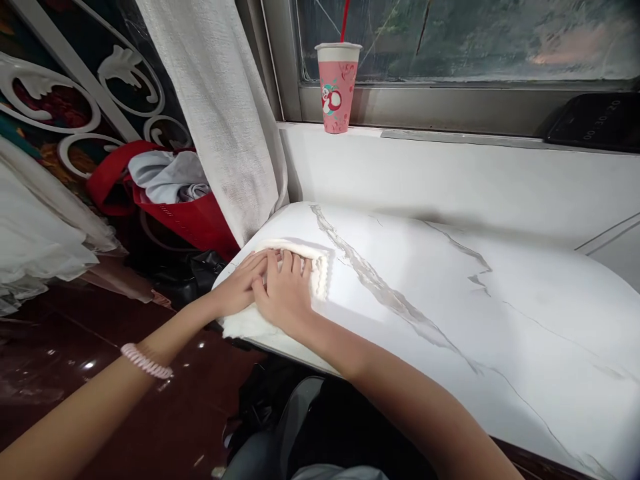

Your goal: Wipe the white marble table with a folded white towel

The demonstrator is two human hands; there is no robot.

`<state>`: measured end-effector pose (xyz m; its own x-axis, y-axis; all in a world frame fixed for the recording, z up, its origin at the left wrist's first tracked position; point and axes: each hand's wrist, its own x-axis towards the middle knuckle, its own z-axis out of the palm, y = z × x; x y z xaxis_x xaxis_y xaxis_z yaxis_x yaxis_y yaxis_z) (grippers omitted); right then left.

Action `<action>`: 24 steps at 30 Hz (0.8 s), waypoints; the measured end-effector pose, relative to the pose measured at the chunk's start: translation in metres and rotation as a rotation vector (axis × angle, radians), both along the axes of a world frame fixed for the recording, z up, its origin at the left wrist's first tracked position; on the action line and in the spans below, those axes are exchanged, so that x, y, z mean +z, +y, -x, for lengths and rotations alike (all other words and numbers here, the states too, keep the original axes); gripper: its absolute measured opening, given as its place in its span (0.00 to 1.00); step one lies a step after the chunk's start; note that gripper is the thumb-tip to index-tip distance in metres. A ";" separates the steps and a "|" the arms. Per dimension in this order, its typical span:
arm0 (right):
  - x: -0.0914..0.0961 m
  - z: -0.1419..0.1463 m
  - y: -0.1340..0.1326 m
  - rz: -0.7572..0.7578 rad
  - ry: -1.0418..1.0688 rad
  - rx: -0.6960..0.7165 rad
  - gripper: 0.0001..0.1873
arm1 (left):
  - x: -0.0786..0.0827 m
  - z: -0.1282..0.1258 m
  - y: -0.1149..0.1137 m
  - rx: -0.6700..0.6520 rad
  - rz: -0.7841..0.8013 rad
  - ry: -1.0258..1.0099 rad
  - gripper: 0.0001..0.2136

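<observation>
A cream-white cloth (320, 277) lies on the left end of a white marble-patterned table (430, 287), one corner reaching the front edge. My right hand (284, 293) rests on top of it, palm down with the fingers stretched out. Beside it and partly under it, my left hand (243, 283) also presses flat on the cloth. Some of the left fingers are hidden beneath the right hand. A pink coiled band (146, 361) circles my left wrist.
On the sill stands a pink paper cup (339, 90) with a red straw. A dark phone (597, 123) leans at the far right. White curtain (225, 113) hangs at the table's left corner, next to a red bag (187, 217) holding pale cloth.
</observation>
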<state>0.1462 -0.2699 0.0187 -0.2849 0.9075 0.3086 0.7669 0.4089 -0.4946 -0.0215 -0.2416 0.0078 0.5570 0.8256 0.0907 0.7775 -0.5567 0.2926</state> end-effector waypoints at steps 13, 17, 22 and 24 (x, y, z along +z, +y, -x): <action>-0.004 -0.022 0.117 -0.029 0.033 -0.288 0.24 | 0.010 -0.051 0.145 -0.230 -0.005 -0.111 0.23; -0.007 -0.030 0.150 -0.059 0.031 -0.350 0.22 | 0.009 -0.062 0.185 -0.289 -0.001 -0.159 0.21; -0.011 -0.032 0.187 -0.120 -0.005 -0.402 0.19 | 0.004 -0.067 0.225 -0.302 -0.007 -0.167 0.22; -0.011 -0.029 0.197 -0.133 -0.020 -0.418 0.19 | 0.002 -0.066 0.235 -0.300 -0.014 -0.170 0.23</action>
